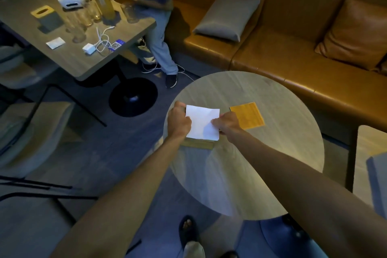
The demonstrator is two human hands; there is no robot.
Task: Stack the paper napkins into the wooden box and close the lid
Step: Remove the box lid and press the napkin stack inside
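My left hand [179, 120] and right hand [227, 123] are both pinching the napkins [202, 122] over the box [198, 144] at the tabletop's [261, 163] left edge.

head view, looking steeply down

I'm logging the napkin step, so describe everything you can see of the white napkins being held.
The white napkins look like plain square paper, flat and faintly creased; their number cannot be told. The left hand pinches the left edge, the right hand the right edge. They cover most of the wooden box on the round table; only its near side shows.
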